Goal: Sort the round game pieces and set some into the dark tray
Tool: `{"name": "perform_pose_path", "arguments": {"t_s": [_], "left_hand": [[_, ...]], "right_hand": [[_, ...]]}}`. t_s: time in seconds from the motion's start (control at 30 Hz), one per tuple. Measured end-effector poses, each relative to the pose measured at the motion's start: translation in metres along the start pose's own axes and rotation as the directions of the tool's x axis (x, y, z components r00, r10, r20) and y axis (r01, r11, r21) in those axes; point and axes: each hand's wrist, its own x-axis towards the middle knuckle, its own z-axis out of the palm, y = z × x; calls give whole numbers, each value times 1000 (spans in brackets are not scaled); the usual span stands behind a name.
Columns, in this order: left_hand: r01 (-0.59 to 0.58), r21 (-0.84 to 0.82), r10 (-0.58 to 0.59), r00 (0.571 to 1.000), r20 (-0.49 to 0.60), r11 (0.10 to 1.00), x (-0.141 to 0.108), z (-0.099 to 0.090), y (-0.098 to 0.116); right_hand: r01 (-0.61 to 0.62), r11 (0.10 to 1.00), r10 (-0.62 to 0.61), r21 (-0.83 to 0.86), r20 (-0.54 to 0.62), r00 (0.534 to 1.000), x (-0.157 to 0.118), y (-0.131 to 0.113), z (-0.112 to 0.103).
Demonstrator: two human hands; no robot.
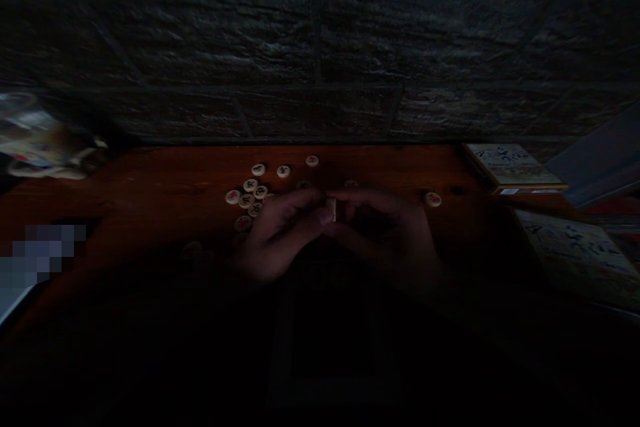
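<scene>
Both hands meet over the wooden table (165, 180) at the centre of the dim view. Between the fingertips a small pale game piece (332, 208) stands on edge. My left hand (285, 230) pinches it with thumb and forefinger. My right hand (387, 227) has its thumb and forefinger curled in a ring, their tips at the piece's right side. Left of the hands lie several round pieces with black or red characters, among them a red-marked piece (233, 197). A black-marked piece (283, 171) and another red-marked piece (312, 161) are behind the hands.
One red-marked piece (433, 199) lies right of my right hand. Two flat boxes, one at the back (520, 167) and one nearer (585, 253), are on the right. A brick wall (315, 47) borders the table. A blurred container (35, 133) is at far left.
</scene>
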Motion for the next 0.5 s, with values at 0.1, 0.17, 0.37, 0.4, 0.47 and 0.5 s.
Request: {"name": "perform_pose_path", "arguments": {"t_s": [0.1,0.17,0.37,0.4,0.47,0.5], "left_hand": [[11,-19,-11,1000,11,1000,0,0,0],[25,-25,-25,1000,15,999,0,1,0],[19,8,-19,1000,8,1000,0,0,0],[20,22,-20,1000,14,1000,0,0,0],[25,35,-26,1000,18,999,-1,-1,-1],[28,32,-28,999,18,999,-1,-1,-1]], "right_hand": [[-11,1000,11,16,-1,1000,-1,1,0],[-10,1000,10,16,5,1000,-1,1,1],[-20,1000,20,-7,-3,1000,1,-1,2],[-16,1000,16,-8,-1,1000,1,-1,1],[-4,1000,4,-14,2,1000,1,-1,1],[0,1000,0,-18,2,1000,1,-1,1]]}}
